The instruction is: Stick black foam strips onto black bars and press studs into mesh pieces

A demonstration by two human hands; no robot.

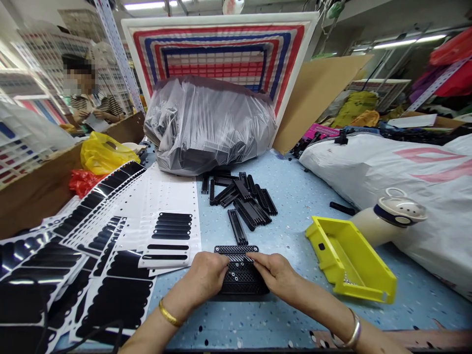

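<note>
Low in the middle, a row of black strips with a woven-looking pattern (241,286) lies close together, with small pale dots on it. My left hand (208,273) is closed at the left end of one black strip (236,257), thumb and finger pressed on it. At the strip's right end, my right hand (275,273) pinches with fingertips together. Just beyond the row lies a slotted black bar (237,227). Further back is a loose pile of similar black bars (245,196). The undersides of the strips are hidden.
Left of my hands lie white sheets (171,196) of black stickers. A yellow bin (354,263) with tiny bits inside and a cream bottle (372,223) stand right. Behind are a filled plastic bag (214,123) and a white sack (368,162). Another person (88,105) sits far left.
</note>
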